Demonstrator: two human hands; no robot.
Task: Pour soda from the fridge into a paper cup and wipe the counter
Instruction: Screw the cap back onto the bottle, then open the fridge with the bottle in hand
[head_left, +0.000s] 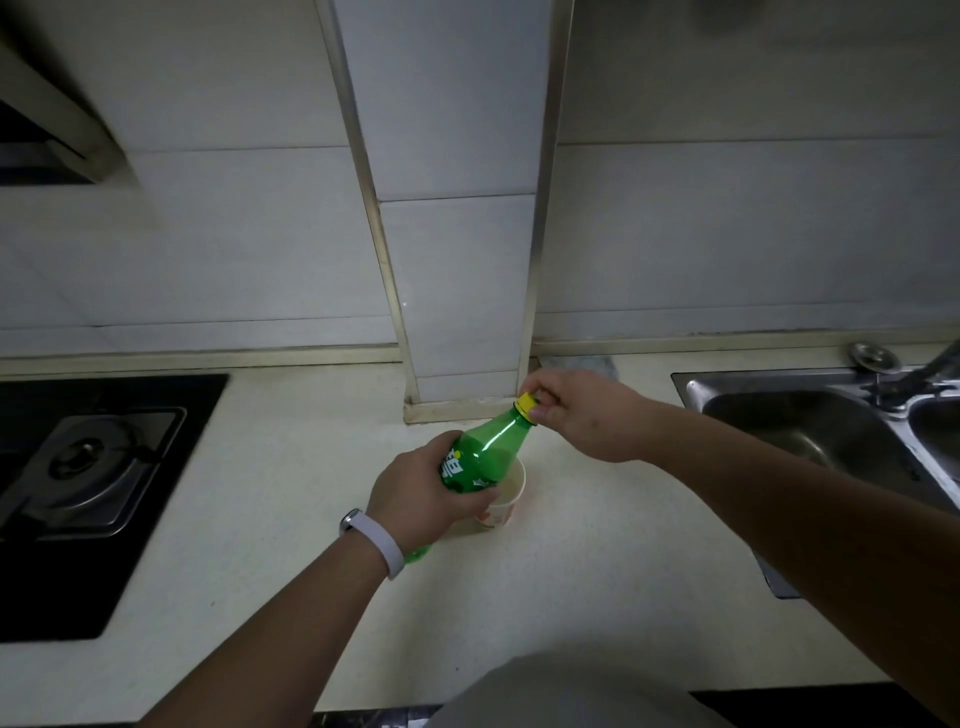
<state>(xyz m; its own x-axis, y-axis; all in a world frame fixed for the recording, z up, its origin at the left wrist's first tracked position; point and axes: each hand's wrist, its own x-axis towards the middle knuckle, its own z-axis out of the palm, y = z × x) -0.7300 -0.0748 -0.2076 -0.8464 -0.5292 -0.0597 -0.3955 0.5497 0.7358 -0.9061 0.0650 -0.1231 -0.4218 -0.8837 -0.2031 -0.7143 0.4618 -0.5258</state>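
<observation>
gripping capped soda btl (480, 457) over paper cup (506, 501)

green bottle (480, 460) (yellow cap (528, 404)), cream counter (597, 571)

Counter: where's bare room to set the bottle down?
Bare counter between the gas hob and the paper cup; another bare stretch between the cup and the sink. Crowded at the centre: left hand holds the green bottle over the cup, right hand fingers on its yellow cap.
</observation>
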